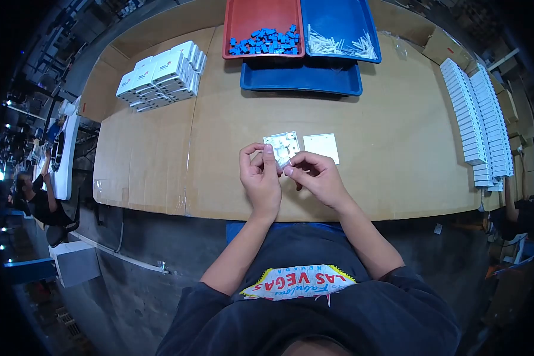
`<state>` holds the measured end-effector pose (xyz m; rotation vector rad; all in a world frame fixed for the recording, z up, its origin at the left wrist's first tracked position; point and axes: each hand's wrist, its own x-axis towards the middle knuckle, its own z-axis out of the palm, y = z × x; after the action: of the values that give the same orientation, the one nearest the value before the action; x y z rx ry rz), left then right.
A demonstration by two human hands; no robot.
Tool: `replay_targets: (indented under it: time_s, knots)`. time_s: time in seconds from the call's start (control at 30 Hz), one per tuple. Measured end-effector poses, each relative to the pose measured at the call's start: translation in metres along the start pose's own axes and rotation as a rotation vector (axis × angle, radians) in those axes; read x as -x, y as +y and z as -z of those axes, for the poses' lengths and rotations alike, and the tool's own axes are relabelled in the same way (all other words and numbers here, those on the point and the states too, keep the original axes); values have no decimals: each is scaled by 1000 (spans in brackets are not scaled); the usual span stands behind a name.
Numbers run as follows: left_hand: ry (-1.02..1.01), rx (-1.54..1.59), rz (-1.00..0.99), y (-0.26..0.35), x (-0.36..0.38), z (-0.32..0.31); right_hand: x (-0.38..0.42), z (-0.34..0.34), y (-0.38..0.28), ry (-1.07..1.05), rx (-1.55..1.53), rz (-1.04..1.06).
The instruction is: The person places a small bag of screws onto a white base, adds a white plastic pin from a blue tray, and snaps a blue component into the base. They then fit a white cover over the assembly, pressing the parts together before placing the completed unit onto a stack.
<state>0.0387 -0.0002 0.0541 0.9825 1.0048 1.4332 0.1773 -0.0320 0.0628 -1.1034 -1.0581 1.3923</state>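
Note:
My left hand [262, 178] grips a square white plastic housing [283, 145] by its left side, thumb on its face. The housing is tilted toward me, and its inner side shows moulded details. At the housing's lower right corner, my right hand [317, 178] has its thumb and fingers pinched together. Whether a small part sits in that pinch or only the housing's edge, I cannot make out. A flat square white cover plate [322, 147] lies on the cardboard just right of the housing.
Behind are a red tray [234, 24] of blue parts [267, 43], a blue tray [338, 18] of white sticks [326, 44], and another blue tray [299, 80]. White units are stacked left [160, 74] and in rows right [477, 118]. A person [47, 199] sits far left.

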Motion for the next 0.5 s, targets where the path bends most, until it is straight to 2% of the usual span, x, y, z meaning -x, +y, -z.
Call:
replay_targets:
  time_s: [0.17,0.27,0.37,0.5]
  knots:
    - [-10,-38,-40,-10,-7,4,-2,7,4,38,29,20]
    - [87,-227,-218,-12,-9,4,-3,9,3,84,53,27]
    - [-67,-555,-522,2,-11,15,-3,13,2,125,55,22]
    - [-323,-673,-525,14,-12,23,-5,18,3,137,23,40]
